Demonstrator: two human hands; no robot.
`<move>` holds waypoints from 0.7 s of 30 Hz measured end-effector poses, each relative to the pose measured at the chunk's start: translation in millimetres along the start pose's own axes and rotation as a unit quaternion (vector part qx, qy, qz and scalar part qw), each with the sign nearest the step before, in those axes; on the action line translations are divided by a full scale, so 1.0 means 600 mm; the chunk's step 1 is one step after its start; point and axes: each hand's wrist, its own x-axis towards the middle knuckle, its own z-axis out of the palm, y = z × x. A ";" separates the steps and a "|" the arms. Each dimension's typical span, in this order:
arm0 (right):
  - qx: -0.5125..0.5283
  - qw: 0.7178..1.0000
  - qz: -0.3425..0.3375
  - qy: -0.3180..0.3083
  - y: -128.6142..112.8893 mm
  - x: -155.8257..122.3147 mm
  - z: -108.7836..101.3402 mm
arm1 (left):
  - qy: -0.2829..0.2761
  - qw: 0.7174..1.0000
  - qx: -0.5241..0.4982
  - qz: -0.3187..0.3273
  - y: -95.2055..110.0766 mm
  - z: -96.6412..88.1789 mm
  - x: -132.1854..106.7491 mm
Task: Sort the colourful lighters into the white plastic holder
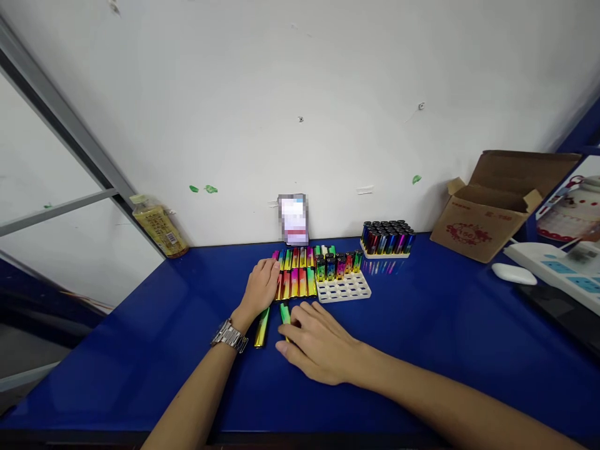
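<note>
Lighters (299,283) w/ L hand (262,285) palm-down alongside, R hand (317,344) curled over green one (285,314) (can't tell grips).

From my head, above the near side of the blue worktop (445,312), my one camera looks forward and down across it at close range, taking in the wall (234,94) behind it.

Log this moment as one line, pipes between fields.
left hand: at left end of rowed pieces | right hand: fingers over green-gold piece | white rack: partly filled
</note>
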 end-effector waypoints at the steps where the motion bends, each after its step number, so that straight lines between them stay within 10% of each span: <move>1: 0.002 1.000 0.015 0.006 0.004 -0.002 -0.001 | 0.000 1.000 -0.001 0.001 0.000 0.000 0.000; 9: -0.052 0.967 0.249 -0.020 0.004 0.006 -0.007 | -0.002 1.000 -0.004 0.002 0.000 0.000 0.000; 16: 0.098 0.977 0.175 -0.077 0.032 -0.001 -0.027 | -0.003 1.000 -0.007 -0.003 -0.001 0.000 0.001; 21: 0.300 0.944 0.128 0.058 0.066 -0.014 -0.042 | -0.008 1.000 -0.011 -0.001 -0.001 -0.001 0.000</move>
